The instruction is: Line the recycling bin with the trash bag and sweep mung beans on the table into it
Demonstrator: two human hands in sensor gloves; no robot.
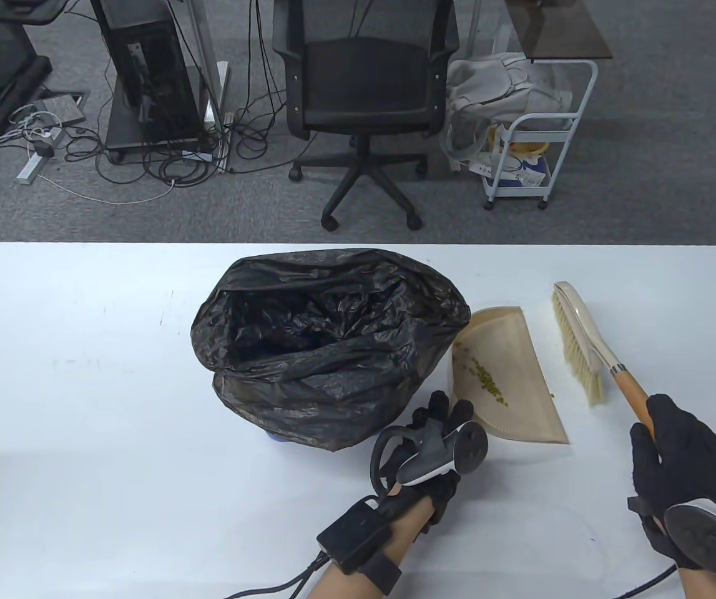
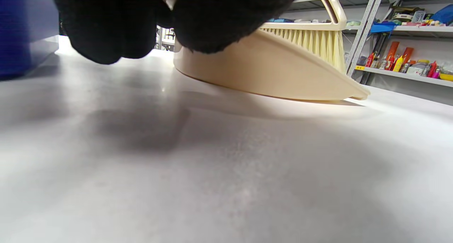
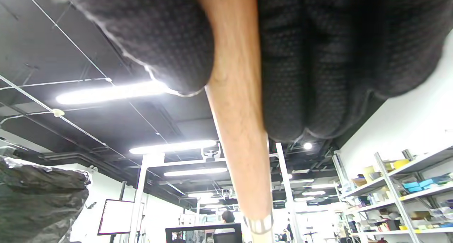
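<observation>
The recycling bin, lined with a black trash bag point(image 1: 326, 343), stands mid-table, its mouth open; a bit of its blue wall point(image 2: 24, 30) shows in the left wrist view. To its right lies a beige dustpan point(image 1: 514, 380) with a streak of green mung beans point(image 1: 489, 377) inside. My left hand point(image 1: 448, 418) grips the dustpan's near left end; its gloved fingers point(image 2: 106, 30) curl over the pan point(image 2: 269, 69). My right hand point(image 1: 682, 452) holds the wooden handle point(image 3: 240, 129) of the brush point(image 1: 579, 340), whose bristles rest just right of the pan.
A stray bean point(image 1: 552, 395) lies between pan and brush. The white table point(image 1: 83, 405) stretches bare to the left. Beyond its far edge stand an office chair point(image 1: 364, 93), a white cart point(image 1: 532, 143) and cables on the floor.
</observation>
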